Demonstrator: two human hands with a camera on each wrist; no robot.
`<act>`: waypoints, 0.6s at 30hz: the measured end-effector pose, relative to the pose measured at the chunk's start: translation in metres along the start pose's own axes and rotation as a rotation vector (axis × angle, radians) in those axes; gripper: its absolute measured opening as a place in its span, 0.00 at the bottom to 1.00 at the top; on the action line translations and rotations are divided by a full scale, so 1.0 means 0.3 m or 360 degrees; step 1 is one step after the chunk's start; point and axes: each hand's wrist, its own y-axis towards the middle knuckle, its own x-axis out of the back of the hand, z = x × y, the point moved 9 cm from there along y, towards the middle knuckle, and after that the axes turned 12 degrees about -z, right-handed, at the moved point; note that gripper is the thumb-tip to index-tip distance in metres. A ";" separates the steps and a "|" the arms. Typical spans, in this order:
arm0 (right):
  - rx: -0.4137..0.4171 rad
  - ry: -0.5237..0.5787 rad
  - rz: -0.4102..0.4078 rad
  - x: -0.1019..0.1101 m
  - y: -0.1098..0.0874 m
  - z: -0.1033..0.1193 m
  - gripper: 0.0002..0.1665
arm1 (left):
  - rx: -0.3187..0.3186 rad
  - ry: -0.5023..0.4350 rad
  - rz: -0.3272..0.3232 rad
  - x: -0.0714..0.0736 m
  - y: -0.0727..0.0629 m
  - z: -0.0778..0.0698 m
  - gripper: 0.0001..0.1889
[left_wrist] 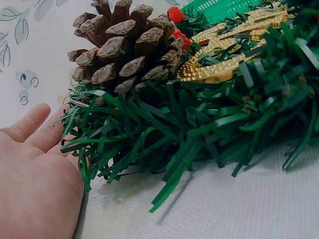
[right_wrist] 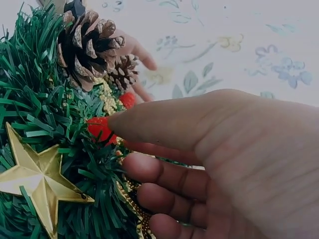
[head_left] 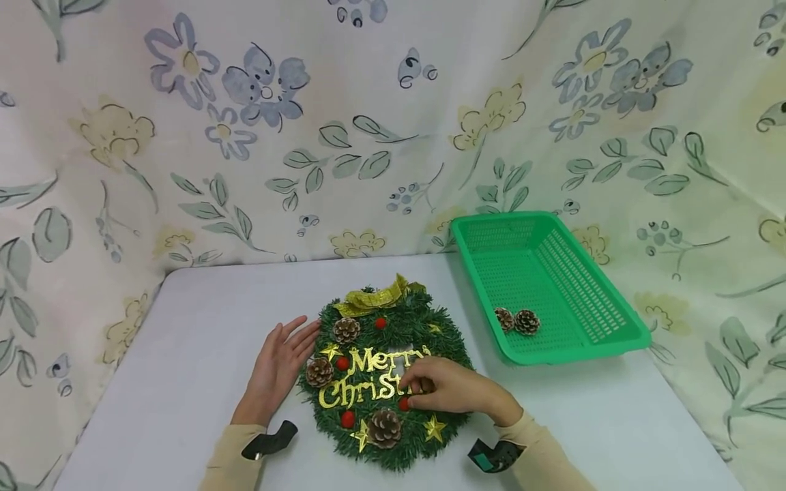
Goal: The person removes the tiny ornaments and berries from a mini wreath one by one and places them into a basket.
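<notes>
A green tinsel Christmas wreath (head_left: 420,317) lies flat on the white table, with gold "Merry Christmas" lettering (head_left: 362,392) across its middle. Gold stars (head_left: 434,429), pine cones (head_left: 384,428) and red berries (head_left: 348,419) sit around it. My right hand (head_left: 451,389) reaches over the wreath's right side. Its thumb and index finger pinch a red berry (right_wrist: 99,128) just below the lettering; the index tip is partly hidden. At the wreath's left edge my left hand (head_left: 279,368) lies palm up, fingers extended, the fingertips against the greenery beside a pine cone (left_wrist: 127,50).
A green plastic basket (head_left: 614,341) stands at the right rear, with two pine cones (head_left: 527,322) in its near left corner. A gold ribbon bow (head_left: 374,298) tops the wreath. Floral cloth (head_left: 368,204) hangs behind the table (head_left: 202,327).
</notes>
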 end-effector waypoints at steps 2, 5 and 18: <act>-0.0002 -0.0027 0.0005 -0.003 -0.002 0.000 0.12 | -0.0001 -0.0005 0.0004 -0.002 -0.002 0.000 0.38; -0.0005 -0.0060 0.0009 -0.006 -0.004 0.003 0.12 | -0.0004 -0.0001 0.0021 -0.003 -0.003 0.001 0.37; -0.0003 -0.0215 -0.0009 -0.004 -0.003 0.015 0.08 | -0.0007 -0.0017 0.0058 0.000 0.003 -0.004 0.36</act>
